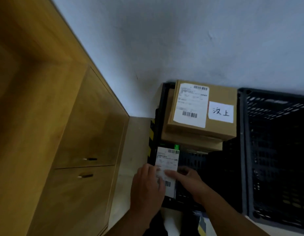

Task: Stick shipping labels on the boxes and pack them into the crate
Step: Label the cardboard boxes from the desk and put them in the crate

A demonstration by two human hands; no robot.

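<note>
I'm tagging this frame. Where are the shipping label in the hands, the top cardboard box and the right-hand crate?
shipping label point(167, 159): head view, its upper printed part.
top cardboard box point(222, 94): head view, bare cardboard of its top.
right-hand crate point(243, 133): head view, its left rim.

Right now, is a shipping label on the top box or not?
On: a white barcode label lies flat on the top box.

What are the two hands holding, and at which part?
A shipping label: the left hand grips its left edge, the right hand pinches its middle from the right.
</note>
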